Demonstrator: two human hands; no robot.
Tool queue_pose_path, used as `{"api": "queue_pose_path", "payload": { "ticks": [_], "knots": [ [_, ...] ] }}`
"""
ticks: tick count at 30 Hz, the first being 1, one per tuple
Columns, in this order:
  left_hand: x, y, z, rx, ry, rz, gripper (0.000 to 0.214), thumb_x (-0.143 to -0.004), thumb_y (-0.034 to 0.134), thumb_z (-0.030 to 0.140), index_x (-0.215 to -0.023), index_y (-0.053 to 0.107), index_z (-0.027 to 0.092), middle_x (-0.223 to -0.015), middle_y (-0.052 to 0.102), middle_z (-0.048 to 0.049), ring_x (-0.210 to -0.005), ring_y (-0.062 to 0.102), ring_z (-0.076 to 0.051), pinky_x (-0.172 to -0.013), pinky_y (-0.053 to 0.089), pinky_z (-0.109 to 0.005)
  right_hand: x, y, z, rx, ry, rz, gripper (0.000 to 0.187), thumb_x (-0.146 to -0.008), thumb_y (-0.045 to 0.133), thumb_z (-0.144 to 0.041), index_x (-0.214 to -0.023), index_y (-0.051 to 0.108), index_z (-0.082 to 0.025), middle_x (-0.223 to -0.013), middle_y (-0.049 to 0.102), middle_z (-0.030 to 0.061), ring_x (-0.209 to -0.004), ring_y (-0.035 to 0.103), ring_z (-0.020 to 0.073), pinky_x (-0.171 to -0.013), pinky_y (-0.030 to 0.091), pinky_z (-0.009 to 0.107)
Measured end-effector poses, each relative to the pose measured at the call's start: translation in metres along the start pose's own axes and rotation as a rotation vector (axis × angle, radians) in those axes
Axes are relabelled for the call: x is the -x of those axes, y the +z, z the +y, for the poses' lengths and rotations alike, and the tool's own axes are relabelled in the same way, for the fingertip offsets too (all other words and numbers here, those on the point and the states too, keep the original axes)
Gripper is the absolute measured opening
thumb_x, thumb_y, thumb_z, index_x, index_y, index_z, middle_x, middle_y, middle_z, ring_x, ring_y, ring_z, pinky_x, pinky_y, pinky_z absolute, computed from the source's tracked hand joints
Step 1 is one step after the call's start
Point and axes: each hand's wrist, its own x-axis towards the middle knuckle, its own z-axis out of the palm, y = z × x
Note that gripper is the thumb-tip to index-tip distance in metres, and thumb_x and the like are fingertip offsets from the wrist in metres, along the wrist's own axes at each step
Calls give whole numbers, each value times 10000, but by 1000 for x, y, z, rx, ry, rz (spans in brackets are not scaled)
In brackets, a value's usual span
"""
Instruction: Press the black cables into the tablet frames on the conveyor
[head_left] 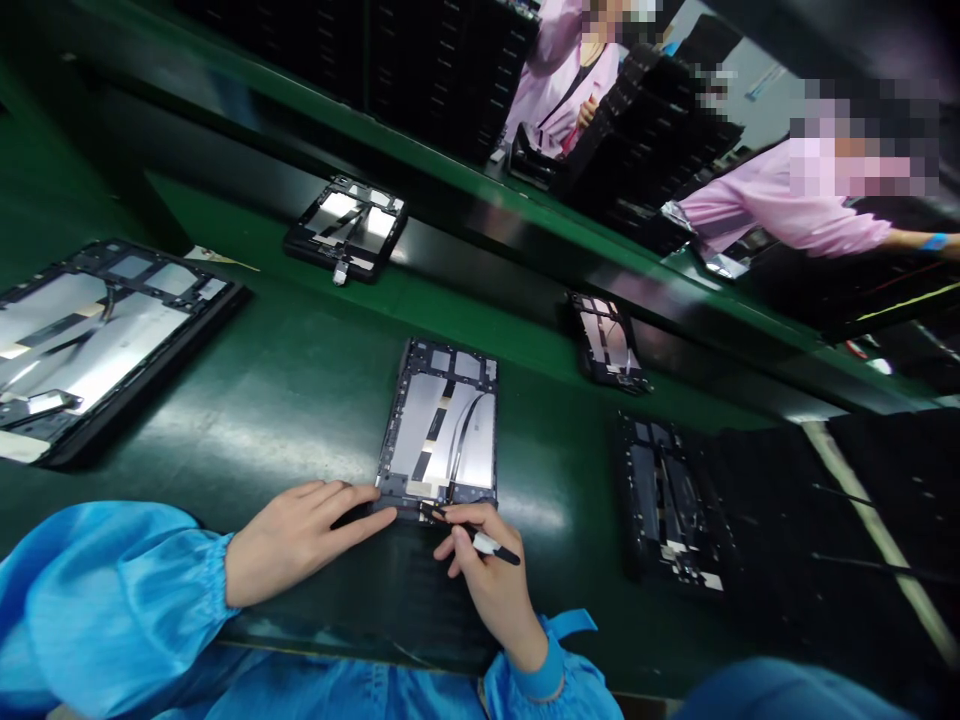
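An opened tablet (442,430), its silver inside and black ribbon cables showing, lies on the green bench in front of me. My left hand (304,535) rests at its lower left corner, fingers stretched out and touching the edge. At the bottom edge, my right hand (491,570) grips a slim black-and-white pen-shaped tool (487,545) between thumb and fingers. The tool's tip points at the small parts by the tablet's lower edge; whether it touches them I cannot tell.
Another opened tablet (112,340) lies on a black stack at left. More stand at the back: one tablet (349,225) at left, one tablet (607,340) at right. A darker tablet (667,500) lies right. Two people in pink sleeves (780,195) work beyond the rail.
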Motion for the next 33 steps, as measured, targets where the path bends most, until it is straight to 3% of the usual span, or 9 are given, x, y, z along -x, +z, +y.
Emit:
{"api": "queue_pose_path", "payload": {
  "ticks": [6,10,15,21,28,33],
  "knots": [
    [5,3,-6,68,40,63,464,-1052,323,125,-1425,534,304,-1255,672,-78,-995,645,-198,-849,524,-317,-4,10,-9,14,-143,-126,166,-1002,598,-298,-1058,738,-229,-1053,773,80,-689,766,175,-638,645,292],
    [3,2,-4,86,-7,35,438,-1056,335,136,-1395,550,309,-1248,681,-76,-991,657,-206,-858,528,-336,-7,12,-14,65,-201,-146,169,-996,592,-250,-1073,742,-236,-1040,777,74,-806,767,201,-788,646,343],
    [1,-1,-3,63,28,47,398,-1079,316,149,-1359,565,283,-1231,689,-71,-960,654,-194,-841,521,-324,-7,12,-11,59,-205,-143,161,-996,590,-241,-1064,736,-241,-1014,771,60,-705,744,171,-753,634,326],
    [-2,1,-5,50,47,83,377,-1085,321,164,-1337,581,268,-1217,684,-76,-940,646,-193,-823,510,-314,-10,12,-13,107,-235,-171,151,-991,582,-236,-1034,727,-229,-1004,771,56,-731,740,178,-815,610,348],
    [-4,-8,-5,45,63,129,338,-1075,377,155,-1301,608,251,-1231,684,-72,-964,645,-199,-832,498,-313,-11,11,-15,51,-59,-193,138,-972,602,-289,-1036,701,-218,-764,723,12,-582,689,153,-553,585,253],
    [15,-21,18,210,142,31,331,-1061,403,123,-1254,653,219,-1250,702,-58,-1113,610,-220,-895,450,-334,7,9,-6,-218,212,-86,193,-893,707,-388,-945,676,-205,-844,746,39,-517,645,118,-427,520,193]
  ]
}}
